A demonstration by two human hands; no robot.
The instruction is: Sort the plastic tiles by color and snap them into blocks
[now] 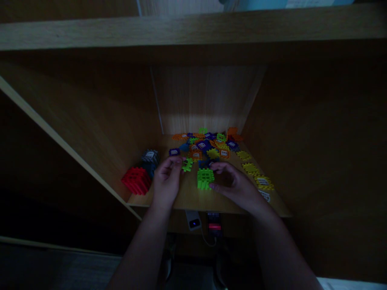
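My left hand (168,177) pinches a small light-green interlocking toy piece (188,164) between thumb and fingertips, a little above the shelf. On its right, a light-green block (205,179), built from notched panels with a grid of square holes, sits near the shelf's front edge. My right hand (232,183) grips the block's right side, thumb at the front and fingertips at the back corner. The green piece and the green block are apart. A dark blue piece (206,163) lies just behind the block.
Loose interlocking pieces (203,146) in several colours cover the back of the wooden shelf (186,197). Yellow panels (249,168) line the right. A red block (136,181) and a grey one (150,156) stand left. Below lie a phone (214,223) and a cabled device (193,220).
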